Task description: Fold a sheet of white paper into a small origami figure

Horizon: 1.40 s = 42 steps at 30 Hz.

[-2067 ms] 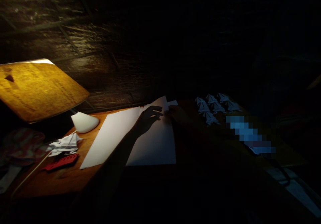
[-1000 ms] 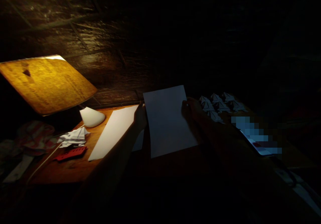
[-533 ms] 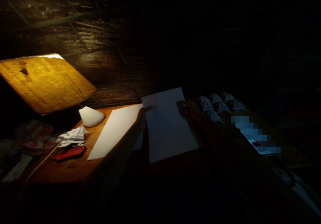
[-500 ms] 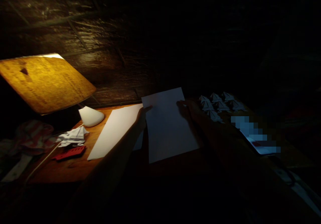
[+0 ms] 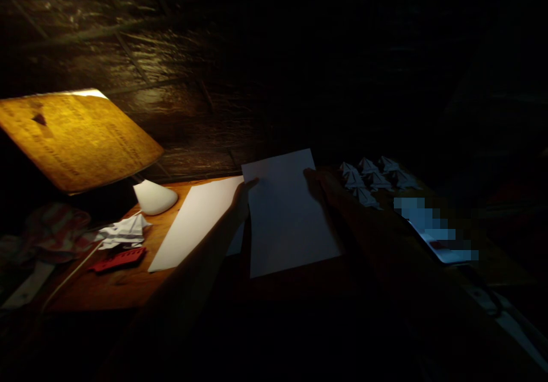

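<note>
A white sheet of paper (image 5: pixel 286 216) is held up between my two hands, tilted, with its far edge raised. My left hand (image 5: pixel 242 198) is closed on the sheet's left edge, thumb on the front face. On the right edge, my right hand (image 5: pixel 321 183) grips the same sheet, thumb on top; its other fingers are hidden in the dark. Beside my left forearm lies another white paper (image 5: pixel 201 213), flat on the wooden table (image 5: pixel 124 290). Several folded paper figures (image 5: pixel 370 179) sit in a group to the right of my right hand.
A lit lamp with a yellow shade (image 5: pixel 81 139) and white base (image 5: pixel 154 198) stands at left. Near it are another folded paper piece (image 5: pixel 124 230), a red object (image 5: pixel 120 260) and a crumpled cloth (image 5: pixel 55 233). A phone-like glowing device (image 5: pixel 445 250) lies at right.
The sheet's lower left corner has shifted slightly left. My right thumb sits slightly higher on its edge. Both hands keep their grip; the rest looks the same.
</note>
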Tool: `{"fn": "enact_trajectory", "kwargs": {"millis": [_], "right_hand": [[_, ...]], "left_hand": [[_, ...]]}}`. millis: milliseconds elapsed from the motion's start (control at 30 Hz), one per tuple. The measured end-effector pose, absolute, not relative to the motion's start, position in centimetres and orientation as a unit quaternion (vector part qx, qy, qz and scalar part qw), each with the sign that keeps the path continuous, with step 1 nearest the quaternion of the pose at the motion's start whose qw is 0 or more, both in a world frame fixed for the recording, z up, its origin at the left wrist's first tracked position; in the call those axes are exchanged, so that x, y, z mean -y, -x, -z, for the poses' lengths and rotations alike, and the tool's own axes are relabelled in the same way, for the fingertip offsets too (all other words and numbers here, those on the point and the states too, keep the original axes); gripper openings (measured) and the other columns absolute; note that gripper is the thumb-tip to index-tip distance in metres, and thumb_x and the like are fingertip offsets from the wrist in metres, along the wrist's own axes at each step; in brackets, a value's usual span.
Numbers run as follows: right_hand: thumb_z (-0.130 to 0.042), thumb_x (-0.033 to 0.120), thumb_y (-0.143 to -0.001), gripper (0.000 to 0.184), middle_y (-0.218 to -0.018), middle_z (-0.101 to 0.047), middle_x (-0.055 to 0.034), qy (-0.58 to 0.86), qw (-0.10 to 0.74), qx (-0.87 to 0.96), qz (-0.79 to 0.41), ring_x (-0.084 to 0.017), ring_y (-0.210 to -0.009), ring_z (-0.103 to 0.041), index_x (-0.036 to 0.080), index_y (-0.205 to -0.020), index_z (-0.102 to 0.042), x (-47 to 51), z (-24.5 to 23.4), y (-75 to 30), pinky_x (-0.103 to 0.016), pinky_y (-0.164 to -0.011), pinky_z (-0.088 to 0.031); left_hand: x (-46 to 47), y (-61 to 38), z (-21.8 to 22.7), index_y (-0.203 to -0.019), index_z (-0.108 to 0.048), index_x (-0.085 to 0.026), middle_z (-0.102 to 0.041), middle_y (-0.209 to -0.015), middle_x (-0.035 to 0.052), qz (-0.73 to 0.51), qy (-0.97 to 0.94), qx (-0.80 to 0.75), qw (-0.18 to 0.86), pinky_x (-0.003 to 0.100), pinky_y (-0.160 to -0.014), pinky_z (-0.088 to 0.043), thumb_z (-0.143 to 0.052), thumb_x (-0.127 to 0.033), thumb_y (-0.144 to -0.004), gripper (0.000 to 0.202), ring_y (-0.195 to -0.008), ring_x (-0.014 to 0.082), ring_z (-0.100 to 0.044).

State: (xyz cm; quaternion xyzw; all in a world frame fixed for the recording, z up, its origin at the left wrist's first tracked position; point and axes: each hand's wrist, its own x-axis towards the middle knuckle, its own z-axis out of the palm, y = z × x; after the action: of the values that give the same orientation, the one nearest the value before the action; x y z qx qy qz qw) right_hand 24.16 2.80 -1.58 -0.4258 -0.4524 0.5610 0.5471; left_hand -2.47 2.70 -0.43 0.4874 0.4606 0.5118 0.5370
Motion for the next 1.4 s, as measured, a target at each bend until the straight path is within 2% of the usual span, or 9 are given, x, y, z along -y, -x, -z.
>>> {"fn": "enact_trajectory", "kwargs": {"millis": [233,500,567,633,733,967,1200,1400], "right_hand": [[-0.078,0.042,-0.075,0.025,-0.077,-0.077,-0.0039,0.422,0.542,0.423,-0.591,-0.02,-0.072,-0.072,0.019,-0.085,-0.075,-2.9,1.6,-24.3,-0.029,-0.065,-0.056],[-0.078,0.038,-0.076,0.02,-0.077,-0.078,-0.0041,0.428,0.54,0.418,-0.592,-0.018,-0.067,-0.071,0.019,-0.082,-0.076,-2.6,1.4,-24.2,-0.028,-0.061,-0.054],[-0.078,0.037,-0.076,0.019,-0.078,-0.078,-0.004,0.427,0.541,0.417,-0.593,-0.018,-0.066,-0.071,0.019,-0.08,-0.076,-2.5,1.3,-24.1,-0.028,-0.062,-0.054],[-0.078,0.038,-0.076,0.019,-0.079,-0.078,-0.0042,0.427,0.541,0.416,-0.594,-0.018,-0.066,-0.07,0.019,-0.079,-0.075,-2.5,1.3,-24.1,-0.028,-0.061,-0.054],[-0.078,0.038,-0.075,0.019,-0.079,-0.078,-0.0044,0.424,0.542,0.416,-0.594,-0.018,-0.068,-0.071,0.019,-0.079,-0.076,-2.5,1.3,-24.1,-0.028,-0.062,-0.054],[-0.077,0.036,-0.076,0.018,-0.081,-0.079,-0.0031,0.418,0.541,0.419,-0.597,-0.017,-0.071,-0.072,0.019,-0.082,-0.077,-2.7,1.5,-24.2,-0.027,-0.068,-0.055],[-0.078,0.036,-0.077,0.018,-0.079,-0.078,-0.0036,0.423,0.542,0.417,-0.594,-0.017,-0.068,-0.071,0.019,-0.081,-0.076,-2.7,1.5,-24.2,-0.028,-0.065,-0.055],[-0.075,0.032,-0.08,0.016,-0.084,-0.079,-0.0051,0.425,0.545,0.428,-0.583,-0.018,-0.074,-0.073,0.017,-0.084,-0.077,-2.4,1.2,-24.0,-0.028,-0.07,-0.056]], "left_hand": [[-2.1,1.7,0.1,-0.13,-0.06,-0.016,-0.062,-0.129,0.0111,-0.518,-0.491,-0.458,0.53,0.046,-0.092,-0.057,-0.065,-0.037,-0.098,0.039,-0.111,0.0258,-0.065],[-2.4,2.3,0.0,-0.129,-0.06,-0.016,-0.062,-0.129,0.0104,-0.516,-0.468,-0.475,0.538,0.045,-0.092,-0.058,-0.064,-0.038,-0.099,0.038,-0.11,0.025,-0.065],[-2.6,2.4,0.1,-0.12,-0.065,-0.013,-0.068,-0.116,0.0105,-0.518,-0.459,-0.478,0.54,0.043,-0.087,-0.058,-0.066,-0.039,-0.096,0.035,-0.102,0.0257,-0.067],[-2.8,2.6,0.2,-0.103,-0.071,-0.011,-0.073,-0.093,0.0098,-0.524,-0.45,-0.479,0.542,0.041,-0.079,-0.058,-0.073,-0.04,-0.089,0.033,-0.09,0.0284,-0.07],[-2.8,2.6,0.2,-0.088,-0.073,-0.012,-0.07,-0.067,0.0074,-0.531,-0.44,-0.475,0.547,0.04,-0.069,-0.057,-0.081,-0.04,-0.076,0.032,-0.076,0.0304,-0.072],[-2.5,2.1,-0.3,-0.077,-0.071,-0.015,-0.068,-0.057,0.0051,-0.537,-0.424,-0.458,0.568,0.037,-0.058,-0.056,-0.083,-0.039,-0.063,0.031,-0.056,0.0254,-0.068],[-2.1,1.8,-0.7,-0.07,-0.067,-0.014,-0.064,-0.053,0.0016,-0.543,-0.406,-0.444,0.586,0.03,-0.053,-0.052,-0.084,-0.035,-0.061,0.028,-0.044,0.0172,-0.059],[-2.1,1.7,-0.8,-0.073,-0.068,-0.012,-0.066,-0.056,0.0024,-0.54,-0.398,-0.449,0.59,0.029,-0.052,-0.051,-0.082,-0.034,-0.064,0.028,-0.045,0.0169,-0.061]]}}
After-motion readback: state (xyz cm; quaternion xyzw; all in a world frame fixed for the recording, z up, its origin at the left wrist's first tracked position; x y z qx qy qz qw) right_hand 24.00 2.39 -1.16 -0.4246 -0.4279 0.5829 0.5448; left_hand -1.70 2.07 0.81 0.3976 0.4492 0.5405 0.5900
